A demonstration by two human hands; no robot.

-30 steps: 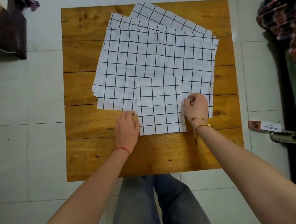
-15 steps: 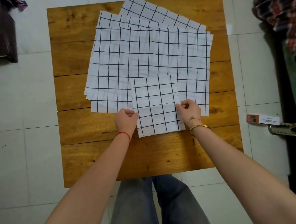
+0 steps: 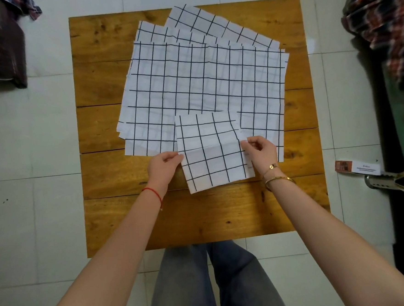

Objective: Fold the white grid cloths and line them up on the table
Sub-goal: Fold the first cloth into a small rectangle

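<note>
Near the wooden surface (image 3: 110, 226)'s front edge, left hand (image 3: 163, 167) and right hand (image 3: 259, 151) pinch opposite sides of a half-folded grid cloth (image 3: 214, 152) overlapping the unfolded stack (image 3: 200, 81), likely folding it smaller next.

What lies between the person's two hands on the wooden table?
In the head view, the folded grid cloth spans the gap: the left hand pinches its left edge and the right hand pinches its right edge.
</note>
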